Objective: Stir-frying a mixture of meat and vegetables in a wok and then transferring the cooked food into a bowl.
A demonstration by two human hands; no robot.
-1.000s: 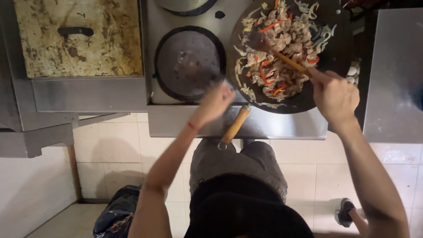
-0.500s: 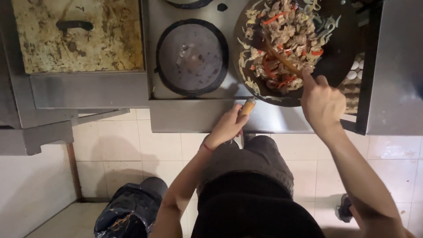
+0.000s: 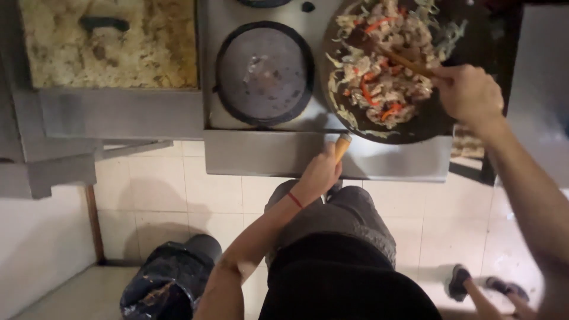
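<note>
Head view looks straight down: the left hand (image 3: pixel 320 175) is clenched around the wooden wok handle (image 3: pixel 342 145), which juts past the steel stove's front edge (image 3: pixel 267 157). The right hand (image 3: pixel 468 95) grips a wooden spatula (image 3: pixel 409 64) sunk in noodles and meat inside the round black wok (image 3: pixel 427 121). A covered black burner (image 3: pixel 264 74) sits just left. Pale tiled floor (image 3: pixel 166 195) lies open below, a black bin (image 3: pixel 169 278) near the left elbow.

The left hand (image 3: pixel 320 175) grips the wooden handle (image 3: pixel 342 145) of a dark wok (image 3: pixel 435 121) on the steel stove (image 3: pixel 267 151). The right hand (image 3: pixel 468 92) holds a wooden spatula (image 3: pixel 406 61) inside the stir-fried meat and vegetables (image 3: pixel 382 59). Beside the wok lies a round burner cover (image 3: pixel 264 72). A black bin (image 3: pixel 169 278) stands on the tiled floor (image 3: pixel 195 195).
</note>
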